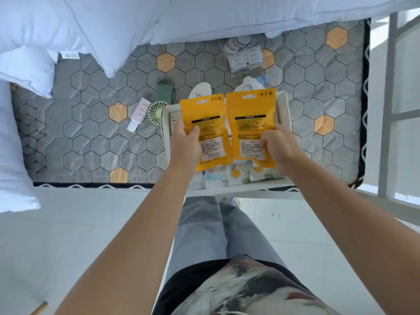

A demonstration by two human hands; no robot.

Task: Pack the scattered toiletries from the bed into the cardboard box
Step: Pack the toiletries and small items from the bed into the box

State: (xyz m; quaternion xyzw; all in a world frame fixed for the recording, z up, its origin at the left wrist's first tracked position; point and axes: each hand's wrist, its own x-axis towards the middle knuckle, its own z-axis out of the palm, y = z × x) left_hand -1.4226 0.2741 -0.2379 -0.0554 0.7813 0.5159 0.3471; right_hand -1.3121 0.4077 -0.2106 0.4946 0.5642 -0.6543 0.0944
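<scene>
Two yellow pouches hang side by side above the white cardboard box (285,110) on the mattress. My left hand (185,142) pinches the left yellow pouch (205,117) at its left edge. My right hand (276,146) grips the right yellow pouch (250,110) at its lower right. Several small sachets (236,176) lie inside the box near its front wall. On the bed lie a pink tube (138,113), a green hand fan (159,112), a green case (164,89), a white pad (200,90) and a pale bottle (248,84).
A clear bag of cotton pads and small boxes (244,53) lies farther back on the hexagon-patterned mattress (91,137). White pillows (34,53) and a duvet (227,17) cover the back and left. A white bed frame (388,110) rises at the right.
</scene>
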